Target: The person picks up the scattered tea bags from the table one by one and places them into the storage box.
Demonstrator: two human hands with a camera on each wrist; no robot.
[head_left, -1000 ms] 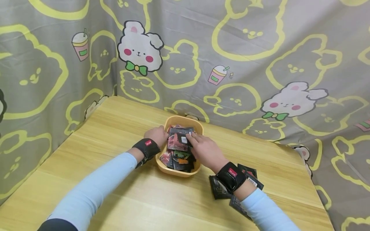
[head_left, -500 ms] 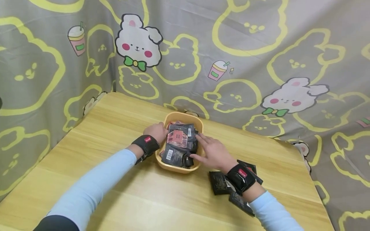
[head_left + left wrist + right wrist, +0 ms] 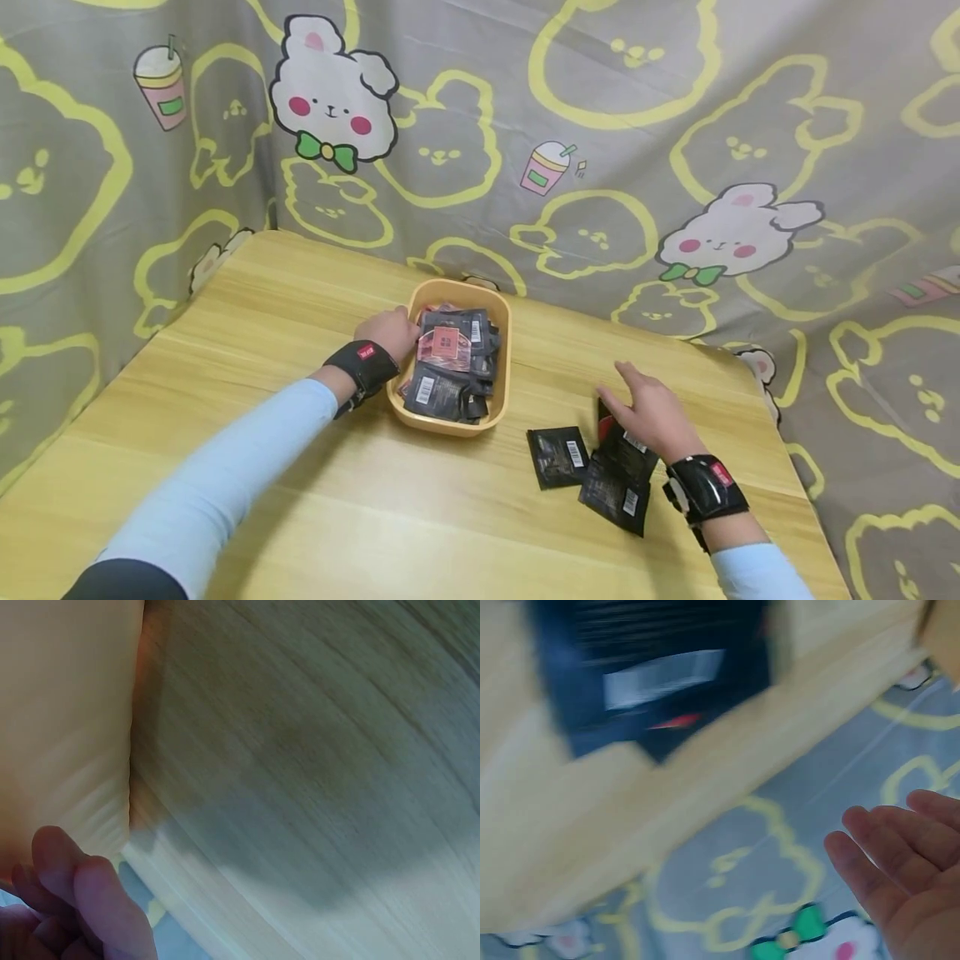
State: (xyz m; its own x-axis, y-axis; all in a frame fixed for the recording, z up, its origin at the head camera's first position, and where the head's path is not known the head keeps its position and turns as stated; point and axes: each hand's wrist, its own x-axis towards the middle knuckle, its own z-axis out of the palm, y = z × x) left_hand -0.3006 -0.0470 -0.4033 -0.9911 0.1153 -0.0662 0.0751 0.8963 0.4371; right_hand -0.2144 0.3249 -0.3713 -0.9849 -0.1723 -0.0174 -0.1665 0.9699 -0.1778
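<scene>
A yellow plastic basket stands on the table, filled with several small dark sachets. On top lies a sachet with a pink-and-red label. My left hand holds the basket's left rim. Its curled fingers show beside the basket's wall in the left wrist view. Over the loose black sachets right of the basket hovers my right hand, fingers extended and holding nothing. One black sachet lies apart; another sachet overlaps those partly hidden under the hand. The right wrist view shows a blurred sachet away from the fingers.
The wooden table reaches back to a grey curtain with yellow cartoon outlines, which hangs along its left and far edges. The basket sits close to the far edge.
My right hand has left the basket and moved right, over the loose sachets. The sachets in the basket lie rearranged compared with a second ago. My left hand stays at the rim.
</scene>
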